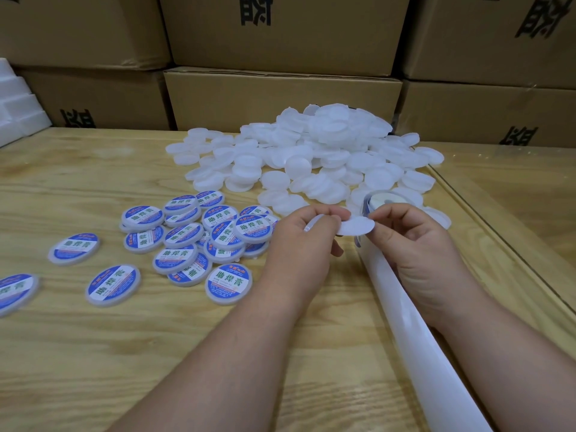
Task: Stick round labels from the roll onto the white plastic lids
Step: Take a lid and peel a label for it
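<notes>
A big heap of bare white plastic lids lies at the middle back of the wooden table. Several lids with blue round labels are scattered to the left. My left hand grips a white lid by its edge. My right hand pinches a round label seen from its white back, held between the two hands. The label roll stands just behind my right hand. Its empty backing strip runs toward me under my right wrist.
Stacked brown cardboard boxes wall off the back of the table. White foam pieces sit at the far left. A second table surface adjoins on the right, past a seam.
</notes>
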Demonstrator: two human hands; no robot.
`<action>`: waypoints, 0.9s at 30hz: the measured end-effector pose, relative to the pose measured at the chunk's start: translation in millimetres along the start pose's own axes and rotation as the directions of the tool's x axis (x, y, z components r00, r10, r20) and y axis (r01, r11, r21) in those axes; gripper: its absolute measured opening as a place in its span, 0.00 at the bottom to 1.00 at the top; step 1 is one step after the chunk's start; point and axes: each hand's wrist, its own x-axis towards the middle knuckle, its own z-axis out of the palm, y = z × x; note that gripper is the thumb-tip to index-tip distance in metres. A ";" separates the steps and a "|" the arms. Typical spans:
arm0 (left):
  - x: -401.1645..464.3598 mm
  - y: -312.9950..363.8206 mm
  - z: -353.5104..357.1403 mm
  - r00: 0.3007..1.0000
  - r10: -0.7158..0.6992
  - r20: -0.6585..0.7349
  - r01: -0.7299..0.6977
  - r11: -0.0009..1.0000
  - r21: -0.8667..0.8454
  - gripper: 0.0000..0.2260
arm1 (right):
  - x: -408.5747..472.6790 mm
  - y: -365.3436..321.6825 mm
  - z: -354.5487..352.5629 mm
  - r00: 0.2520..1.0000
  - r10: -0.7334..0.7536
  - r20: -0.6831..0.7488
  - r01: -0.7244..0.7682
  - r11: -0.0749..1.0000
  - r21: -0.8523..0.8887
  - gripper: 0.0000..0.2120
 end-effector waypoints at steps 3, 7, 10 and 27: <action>0.6 0.2 -0.3 1.000 -0.008 -0.006 0.008 1.000 0.015 0.09 | -0.9 -0.9 1.5 1.000 -0.010 -0.020 0.010 1.000 -0.006 0.05; -0.1 -0.2 0.3 1.000 0.011 0.000 -0.011 1.000 0.007 0.09 | -0.9 -0.3 1.6 1.000 -0.020 -0.013 0.019 0.998 -0.065 0.13; -0.6 1.8 -0.4 0.998 0.047 0.043 -0.043 0.996 -0.082 0.12 | -0.1 0.1 1.0 1.000 -0.004 -0.011 0.004 0.998 -0.059 0.12; 2.2 1.3 -3.7 0.995 0.001 0.096 0.031 0.943 -0.333 0.17 | 3.7 -3.8 -5.1 0.986 0.142 0.085 -0.148 0.986 0.074 0.10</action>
